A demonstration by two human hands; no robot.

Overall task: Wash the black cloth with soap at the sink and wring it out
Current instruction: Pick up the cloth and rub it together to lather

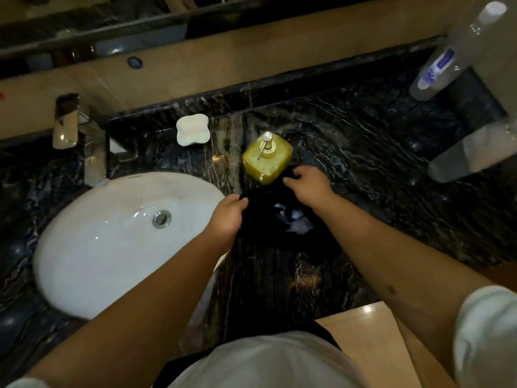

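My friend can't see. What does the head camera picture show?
Two bare hands, left and right, grip a black cloth with white suds on a dark marble counter, between a white sink and a yellow soap dispenser.

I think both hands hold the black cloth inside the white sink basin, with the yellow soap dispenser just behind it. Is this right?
Not quite. The head view shows both hands, left hand and right hand, holding the black cloth on the dark marble counter, to the right of the white sink basin, not inside it. The yellow soap dispenser does stand just behind the cloth.
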